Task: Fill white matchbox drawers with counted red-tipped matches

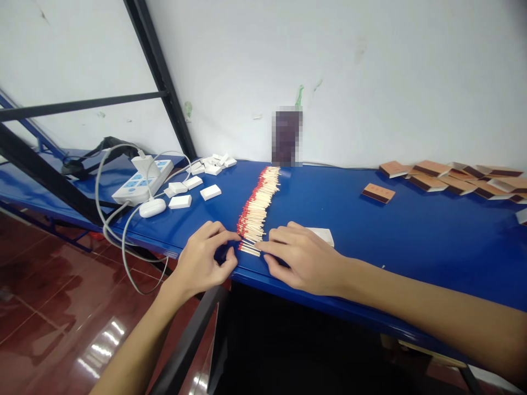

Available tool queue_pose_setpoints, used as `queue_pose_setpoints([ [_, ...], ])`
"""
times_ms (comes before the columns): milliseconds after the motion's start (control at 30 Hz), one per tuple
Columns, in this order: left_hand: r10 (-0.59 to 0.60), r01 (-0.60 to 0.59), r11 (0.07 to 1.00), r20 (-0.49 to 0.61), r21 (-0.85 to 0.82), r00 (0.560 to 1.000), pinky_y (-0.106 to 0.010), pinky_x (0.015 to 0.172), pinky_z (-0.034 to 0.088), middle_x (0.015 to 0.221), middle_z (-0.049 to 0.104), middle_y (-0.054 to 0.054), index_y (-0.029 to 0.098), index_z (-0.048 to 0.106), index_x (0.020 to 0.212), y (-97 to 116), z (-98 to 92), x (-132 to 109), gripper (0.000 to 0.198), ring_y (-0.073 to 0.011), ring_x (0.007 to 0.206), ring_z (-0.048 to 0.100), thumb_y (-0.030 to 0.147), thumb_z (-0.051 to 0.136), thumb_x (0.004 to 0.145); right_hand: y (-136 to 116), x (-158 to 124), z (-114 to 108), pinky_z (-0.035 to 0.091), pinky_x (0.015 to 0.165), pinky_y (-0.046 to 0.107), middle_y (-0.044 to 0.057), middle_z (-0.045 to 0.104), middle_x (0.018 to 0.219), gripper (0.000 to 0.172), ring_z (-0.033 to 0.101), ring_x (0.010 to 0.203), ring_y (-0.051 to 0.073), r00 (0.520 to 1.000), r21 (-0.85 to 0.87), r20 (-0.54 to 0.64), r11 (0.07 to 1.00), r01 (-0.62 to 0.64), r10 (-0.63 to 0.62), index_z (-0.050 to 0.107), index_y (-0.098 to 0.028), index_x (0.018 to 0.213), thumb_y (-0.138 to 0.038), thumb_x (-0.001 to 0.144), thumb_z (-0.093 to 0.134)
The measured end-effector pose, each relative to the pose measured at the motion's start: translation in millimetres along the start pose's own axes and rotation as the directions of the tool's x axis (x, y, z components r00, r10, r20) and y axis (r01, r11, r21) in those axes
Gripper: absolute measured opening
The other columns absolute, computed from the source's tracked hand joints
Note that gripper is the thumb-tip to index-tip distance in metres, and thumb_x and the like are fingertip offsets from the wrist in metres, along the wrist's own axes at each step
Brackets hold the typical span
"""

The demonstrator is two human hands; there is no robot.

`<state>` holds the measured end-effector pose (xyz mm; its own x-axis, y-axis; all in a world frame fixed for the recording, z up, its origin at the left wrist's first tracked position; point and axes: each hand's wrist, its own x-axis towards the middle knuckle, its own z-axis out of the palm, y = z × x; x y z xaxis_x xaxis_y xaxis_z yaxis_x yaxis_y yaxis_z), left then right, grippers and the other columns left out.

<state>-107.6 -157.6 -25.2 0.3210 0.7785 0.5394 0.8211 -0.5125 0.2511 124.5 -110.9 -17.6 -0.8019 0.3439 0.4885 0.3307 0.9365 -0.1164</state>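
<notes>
A long row of red-headed matches [257, 206] lies across the blue table, its near end between my two hands. Several matches at that end lie a little apart from the rest. My left hand [206, 255] is at the red heads, index fingertip against them and thumb held apart. On the other side, my right hand [298, 252] reaches its index finger to the plain match ends, with the thumb spread below. Neither hand shows anything gripped. Just behind my right hand, a white matchbox tray [323, 236] is partly hidden.
Several white pieces like small boxes [211, 192] lie at the left, beside a power strip [142, 184] with looping cables. One brown matchbox [379, 193] lies right of centre, near a pile of matchboxes [461, 178]. A blurred dark object [287, 137] stands against the wall.
</notes>
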Motion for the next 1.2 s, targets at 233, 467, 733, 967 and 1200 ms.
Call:
queue_pose_setpoints([
  [233,0.035,-0.035,0.999,0.007,-0.024,0.999,-0.03,0.071,0.044,0.083,0.061,-0.002,0.018,0.069,0.097,-0.3,-0.1,0.9,0.021,-0.0158,0.076,0.052,0.013,0.054,0.083,0.0,0.2,-0.9,0.029,0.064,0.032,0.004,0.059,0.074,0.028,0.048,0.065,0.014,1.0,0.007,0.014,1.0,-0.003,0.003,0.071,-0.014,0.082,-0.019,0.094,0.047],
  [467,0.011,-0.011,1.0,0.022,-0.016,1.0,-0.031,0.071,0.044,0.083,0.06,-0.003,0.018,0.07,0.099,-0.4,-0.6,-0.3,0.022,-0.0161,0.077,0.053,0.015,0.055,0.084,-0.2,0.1,-1.6,0.031,0.064,0.031,0.003,0.059,0.075,0.025,0.049,0.066,0.015,1.0,-0.003,-0.016,1.0,0.009,-0.009,0.07,-0.015,0.1,-0.019,0.094,0.046],
  [733,0.003,-0.003,1.0,0.022,-0.009,1.0,-0.031,0.071,0.045,0.082,0.06,-0.003,0.017,0.069,0.098,0.3,-0.7,0.1,0.021,-0.0165,0.077,0.055,0.016,0.054,0.083,-1.0,1.6,-4.2,0.04,0.084,0.037,0.01,0.067,0.12,0.032,0.054,0.106,0.024,0.981,-0.03,0.056,0.982,0.185,-0.183,0.062,-0.015,0.124,-0.024,0.099,0.044],
  [967,-0.009,0.009,1.0,0.022,0.0,1.0,-0.031,0.071,0.046,0.083,0.061,-0.003,0.017,0.07,0.098,0.7,-0.5,0.9,0.022,-0.0163,0.077,0.055,0.016,0.054,0.083,-0.4,2.0,-3.7,0.041,0.089,0.04,0.01,0.068,0.122,0.034,0.054,0.113,0.025,0.982,-0.024,0.083,0.985,0.171,-0.169,0.063,-0.012,0.124,-0.027,0.1,0.044],
  [1200,0.0,0.001,1.0,0.018,-0.005,1.0,-0.031,0.072,0.047,0.084,0.061,-0.004,0.017,0.07,0.099,0.6,-0.3,0.1,0.022,-0.0163,0.077,0.056,0.016,0.053,0.084,-0.3,1.0,-3.4,0.042,0.088,0.04,0.01,0.07,0.119,0.033,0.055,0.112,0.026,0.984,-0.031,0.082,0.987,0.16,-0.157,0.066,-0.012,0.12,-0.028,0.1,0.046],
])
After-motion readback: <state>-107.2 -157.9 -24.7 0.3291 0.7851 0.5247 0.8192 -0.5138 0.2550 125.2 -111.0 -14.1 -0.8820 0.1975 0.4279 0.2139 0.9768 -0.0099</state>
